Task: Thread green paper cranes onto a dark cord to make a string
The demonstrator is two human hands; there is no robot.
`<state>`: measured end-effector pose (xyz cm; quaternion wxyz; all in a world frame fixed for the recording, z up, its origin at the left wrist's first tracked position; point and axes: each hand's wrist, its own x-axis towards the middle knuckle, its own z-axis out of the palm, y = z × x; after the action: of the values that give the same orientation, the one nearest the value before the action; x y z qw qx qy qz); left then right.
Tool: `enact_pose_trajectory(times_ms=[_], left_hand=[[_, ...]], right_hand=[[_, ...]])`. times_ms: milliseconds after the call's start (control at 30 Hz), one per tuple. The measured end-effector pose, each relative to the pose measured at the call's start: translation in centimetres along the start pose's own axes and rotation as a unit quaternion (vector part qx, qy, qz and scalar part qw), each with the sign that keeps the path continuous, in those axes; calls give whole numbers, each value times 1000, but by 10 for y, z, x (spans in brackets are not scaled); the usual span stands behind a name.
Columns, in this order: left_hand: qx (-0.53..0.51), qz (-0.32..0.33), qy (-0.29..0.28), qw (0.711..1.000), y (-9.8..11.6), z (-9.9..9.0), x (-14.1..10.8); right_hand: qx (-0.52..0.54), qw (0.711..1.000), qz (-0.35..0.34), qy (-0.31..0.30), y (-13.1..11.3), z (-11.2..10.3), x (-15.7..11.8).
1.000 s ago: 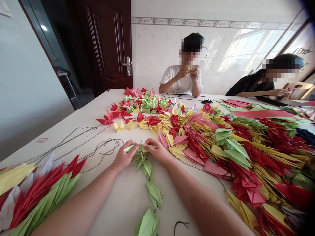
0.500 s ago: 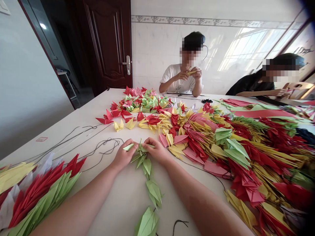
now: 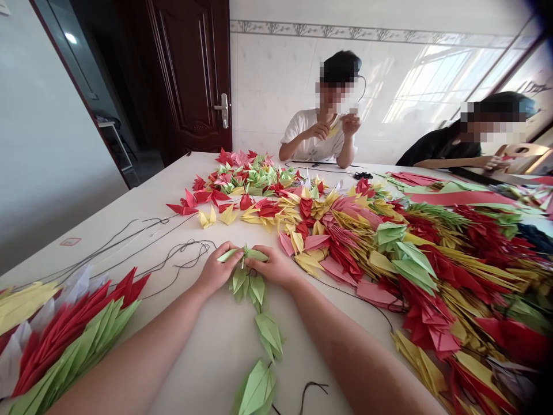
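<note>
A green origami crane (image 3: pixel 245 253) is pinched between my two hands, its wings spread out to either side. My left hand (image 3: pixel 219 267) is closed on the left wing, and my right hand (image 3: pixel 273 266) is closed on the right one, thumbs on top. Below it more green folded paper cranes (image 3: pixel 269 334) hang together on a dark cord, running down the table toward me. The lowest green crane (image 3: pixel 256 387) lies near the bottom edge of the view. A loose cord end (image 3: pixel 314 385) curls beside it.
Stacked folded cranes (image 3: pixel 82 323) in green, red, white and yellow lie at left. Dark cords (image 3: pixel 181 253) stretch across the white table (image 3: pixel 142 253). A large colourful heap of cranes (image 3: pixel 358 248) covers the right side. Two people (image 3: pixel 317 135) sit across, working with paper.
The crane's wings have been opened wider and flatter between my fingers. The person opposite has moved their hands apart. The view has shifted slightly.
</note>
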<state>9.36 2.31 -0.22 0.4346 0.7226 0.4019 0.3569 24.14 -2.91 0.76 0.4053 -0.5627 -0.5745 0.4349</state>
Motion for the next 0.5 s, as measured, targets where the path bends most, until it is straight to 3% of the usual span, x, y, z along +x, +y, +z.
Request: enact_pose_trajectory(times_ms=[500], left_hand=[[16,12,-32,999,1,-2,0]], right_hand=[[33,999,20,11,5,-1,3]])
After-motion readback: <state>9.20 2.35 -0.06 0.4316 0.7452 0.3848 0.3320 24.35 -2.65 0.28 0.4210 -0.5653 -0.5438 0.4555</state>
